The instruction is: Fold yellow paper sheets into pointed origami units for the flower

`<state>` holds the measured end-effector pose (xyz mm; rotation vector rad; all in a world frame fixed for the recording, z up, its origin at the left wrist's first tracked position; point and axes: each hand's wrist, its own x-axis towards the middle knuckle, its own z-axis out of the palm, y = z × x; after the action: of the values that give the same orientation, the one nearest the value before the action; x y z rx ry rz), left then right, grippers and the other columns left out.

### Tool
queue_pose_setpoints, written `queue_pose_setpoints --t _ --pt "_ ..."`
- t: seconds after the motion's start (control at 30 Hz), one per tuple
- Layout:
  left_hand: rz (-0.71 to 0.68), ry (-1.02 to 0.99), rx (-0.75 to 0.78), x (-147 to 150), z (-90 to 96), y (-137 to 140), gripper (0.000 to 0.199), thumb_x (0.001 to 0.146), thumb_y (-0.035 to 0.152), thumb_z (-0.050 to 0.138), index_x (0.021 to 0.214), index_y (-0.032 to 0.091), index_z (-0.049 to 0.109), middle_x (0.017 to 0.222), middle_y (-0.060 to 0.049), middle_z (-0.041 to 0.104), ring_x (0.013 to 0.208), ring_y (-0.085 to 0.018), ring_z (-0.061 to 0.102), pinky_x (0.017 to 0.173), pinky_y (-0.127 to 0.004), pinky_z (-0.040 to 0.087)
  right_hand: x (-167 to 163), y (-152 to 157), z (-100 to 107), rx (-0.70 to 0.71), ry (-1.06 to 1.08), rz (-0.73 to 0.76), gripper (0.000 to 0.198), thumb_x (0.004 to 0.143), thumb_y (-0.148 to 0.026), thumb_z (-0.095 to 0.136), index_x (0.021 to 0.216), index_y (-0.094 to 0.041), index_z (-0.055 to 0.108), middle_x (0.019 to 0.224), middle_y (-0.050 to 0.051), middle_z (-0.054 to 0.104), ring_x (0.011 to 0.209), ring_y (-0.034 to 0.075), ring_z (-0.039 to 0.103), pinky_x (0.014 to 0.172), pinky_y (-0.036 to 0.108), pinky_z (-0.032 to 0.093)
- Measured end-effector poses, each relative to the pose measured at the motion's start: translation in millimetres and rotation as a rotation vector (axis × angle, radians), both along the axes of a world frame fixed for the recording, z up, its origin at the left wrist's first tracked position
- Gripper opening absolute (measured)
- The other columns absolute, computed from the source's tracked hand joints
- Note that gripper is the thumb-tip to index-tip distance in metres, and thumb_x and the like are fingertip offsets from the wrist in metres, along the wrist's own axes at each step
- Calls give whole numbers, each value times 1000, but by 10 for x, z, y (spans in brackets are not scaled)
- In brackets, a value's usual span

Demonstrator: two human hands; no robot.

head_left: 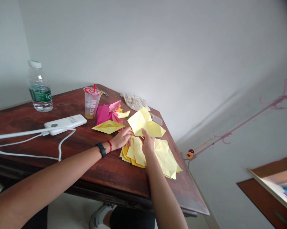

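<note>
In my right hand point(148, 143) is a creased sheet of pale yellow origami paper point(147, 122), held at its near edge with the thumb on top. The sheet is partly folded and tilted above the table. My left hand point(123, 137) is just left of the sheet, its fingers loosely bent and slightly apart with nothing visible between them. Under both hands lies a spread of yellow paper sheets point(166, 156), several with fold lines. A folded yellow paper piece point(108, 127) lies beyond my left hand, beside pink folded papers point(104, 114).
A plastic cup point(92, 103) with a red straw and a water bottle point(40, 87) stand toward the back left. A white power bank point(65, 124) with a white cable point(26, 156) lies on the wooden table point(86, 148). A crumpled bag point(133, 101) sits near the wall.
</note>
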<state>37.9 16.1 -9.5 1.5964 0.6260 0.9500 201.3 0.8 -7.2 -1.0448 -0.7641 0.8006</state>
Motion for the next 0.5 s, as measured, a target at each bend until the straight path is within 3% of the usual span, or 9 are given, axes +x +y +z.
queue_pose_setpoints --t 0.07,0.2,0.33,0.5 --pt "6 7 14 -5 -15 20 20 93 31 43 107 19 51 101 -6 65 57 -13 65 44 -22 44 8 6 -8 -4 14 4 46 70 -30 78 112 -21 63 113 8 71 92 22 71 63 28 61" --pt "12 19 36 9 -33 50 33 94 48 47 102 18 54 93 -5 65 57 -15 66 43 -22 42 7 12 -13 1 17 6 49 69 -30 79 114 -20 63 112 7 71 91 22 71 63 29 61" --pt "-9 0 44 25 -39 61 37 92 50 54 109 17 55 97 -8 71 52 -14 65 42 -21 40 -3 3 -10 -3 17 16 50 68 -31 79 114 -20 64 114 8 72 89 22 71 63 28 60" --pt "6 -33 15 30 -35 59 37 87 49 62 105 17 57 92 -8 76 48 -13 63 42 -21 40 -21 -14 -2 -9 -17 46 46 69 -30 79 111 -19 65 107 8 73 89 22 70 65 28 59"
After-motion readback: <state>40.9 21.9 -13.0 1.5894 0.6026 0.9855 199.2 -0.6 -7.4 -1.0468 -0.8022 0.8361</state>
